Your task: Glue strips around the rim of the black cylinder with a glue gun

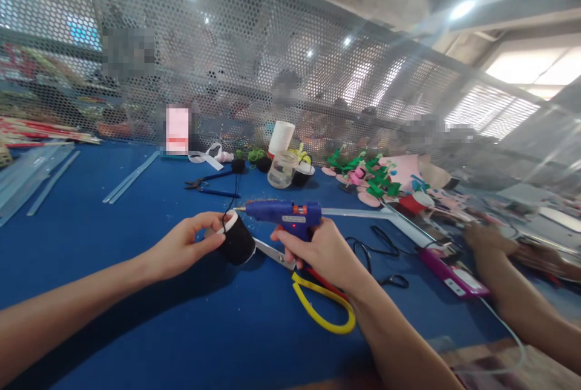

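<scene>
The person's left hand pinches the white rim of a black cylinder, thumb and fingers clamped on that edge, holding it tilted above the middle of the blue tabletop. The right hand is wrapped around a blue glue gun, its fingers closed on the handle and its nozzle at or just beside the rim; whether they touch cannot be told. A black cord runs from the rim toward the far side.

Room is tightest on the right: scissors with yellow and red handles lie under the right wrist, their blades reaching toward the cylinder, and a looped black cable sits just beyond. Farther right are a purple power strip and a co-worker's forearm.

On the far side, pliers, a clear jar and green leafy pieces stand or lie before a perforated metal screen, which bounds the surface. A broad stretch of blue spreads around the left forearm, reaching toward translucent strips at far left.
</scene>
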Action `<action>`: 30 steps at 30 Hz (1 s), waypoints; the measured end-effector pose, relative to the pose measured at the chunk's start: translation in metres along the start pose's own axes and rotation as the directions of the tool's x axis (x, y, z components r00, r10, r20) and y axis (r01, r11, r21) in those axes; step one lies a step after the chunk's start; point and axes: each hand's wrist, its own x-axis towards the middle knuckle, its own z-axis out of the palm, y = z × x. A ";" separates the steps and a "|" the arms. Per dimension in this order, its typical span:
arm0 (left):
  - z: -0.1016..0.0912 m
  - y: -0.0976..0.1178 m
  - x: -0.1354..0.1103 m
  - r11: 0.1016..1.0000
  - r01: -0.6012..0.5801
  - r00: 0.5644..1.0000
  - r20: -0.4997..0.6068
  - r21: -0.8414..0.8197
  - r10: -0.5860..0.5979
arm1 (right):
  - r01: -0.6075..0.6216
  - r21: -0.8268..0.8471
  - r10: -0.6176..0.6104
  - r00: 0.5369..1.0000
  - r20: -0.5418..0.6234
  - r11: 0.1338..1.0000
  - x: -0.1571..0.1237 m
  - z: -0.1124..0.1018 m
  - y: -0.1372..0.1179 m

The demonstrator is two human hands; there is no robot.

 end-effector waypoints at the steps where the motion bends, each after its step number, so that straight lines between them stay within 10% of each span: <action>1: 0.000 -0.001 0.000 1.000 0.005 1.000 -0.004 -0.007 -0.005 | -0.011 -0.030 0.011 1.000 -0.014 0.999 -0.002 0.001 -0.001; 13: -0.001 -0.006 0.001 1.000 0.012 1.000 -0.020 0.004 -0.012 | 0.131 -0.422 -0.175 0.982 -0.067 0.897 -0.008 0.014 -0.002; 30: -0.001 -0.007 0.002 0.998 -0.027 1.000 0.010 -0.060 0.027 | 0.233 -0.505 -0.300 0.952 -0.054 0.831 -0.010 0.014 0.002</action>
